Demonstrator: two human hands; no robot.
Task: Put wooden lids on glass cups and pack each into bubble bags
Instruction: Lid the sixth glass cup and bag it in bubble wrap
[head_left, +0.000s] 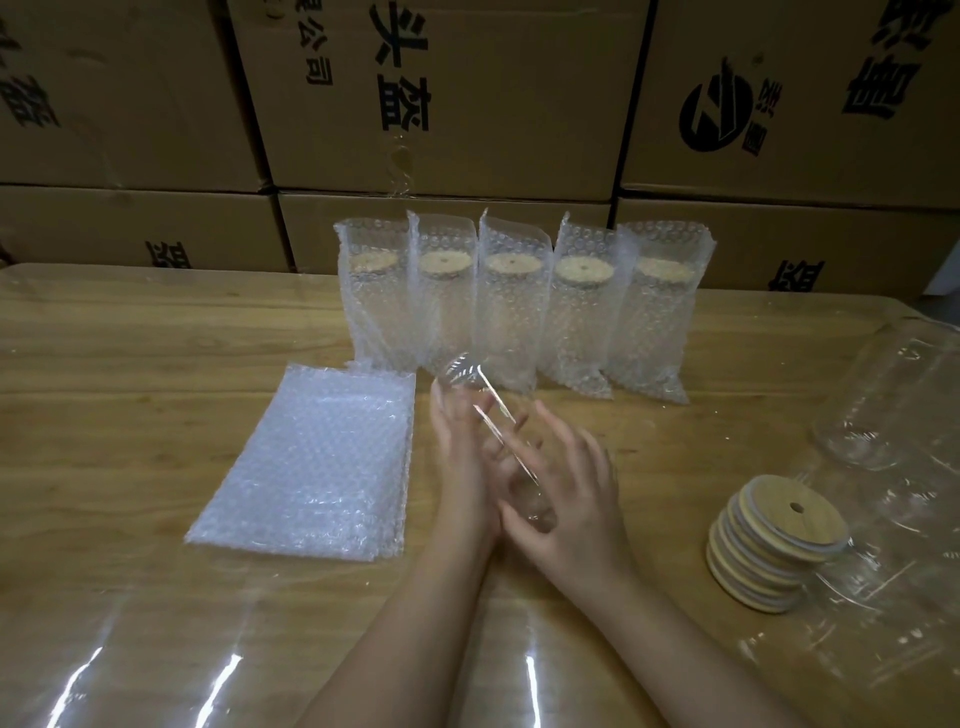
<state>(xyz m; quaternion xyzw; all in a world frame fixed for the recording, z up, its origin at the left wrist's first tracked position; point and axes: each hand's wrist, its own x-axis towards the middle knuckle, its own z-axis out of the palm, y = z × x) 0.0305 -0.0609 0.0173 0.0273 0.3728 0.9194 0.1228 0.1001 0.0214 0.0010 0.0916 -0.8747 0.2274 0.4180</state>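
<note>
A clear glass cup (470, 379) without a lid lies tilted between my two hands at the middle of the table, one end pointing away and to the left. My left hand (460, 457) holds it from the left side, fingers along the glass. My right hand (569, 499) lies on it from the right with fingers spread and slightly blurred. A stack of wooden lids (774, 545), each with a hole, sits to the right. A flat pile of empty bubble bags (311, 457) lies to the left.
Several bagged cups with wooden lids (511, 306) stand in a row behind my hands. Bare glass cups (883, 405) lie at the far right. The wooden table (130, 389) has a glossy clear cover. Cardboard cartons (441, 104) wall off the back.
</note>
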